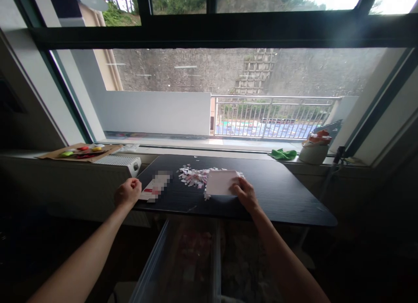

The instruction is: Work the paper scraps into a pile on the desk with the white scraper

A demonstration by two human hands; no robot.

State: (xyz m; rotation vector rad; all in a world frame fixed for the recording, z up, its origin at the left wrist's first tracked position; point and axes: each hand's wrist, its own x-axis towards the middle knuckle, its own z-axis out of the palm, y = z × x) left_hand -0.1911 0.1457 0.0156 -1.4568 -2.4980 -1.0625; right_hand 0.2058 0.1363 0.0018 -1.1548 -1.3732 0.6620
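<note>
My right hand (244,191) grips the right side of a white, flat rectangular piece (222,183), perhaps a box or lid, with the thumb on its near face. Behind and beside it, a heap of small cut paper pieces (194,176) is spread on the dark table (277,198), partly hidden by the white piece. At the table's left edge my left hand (129,191) is closed in a fist; whatever it may hold is hidden. Just right of that fist lies a white-and-red printed paper (153,189), partly blurred out.
Clear plastic bins (217,259) with dim contents sit below the table's near edge. A radiator (119,160) stands at left, beside cardboard (78,151) bearing colourful items. On the right sill are a green cloth (282,154) and a pale container (314,151). A large window lies behind.
</note>
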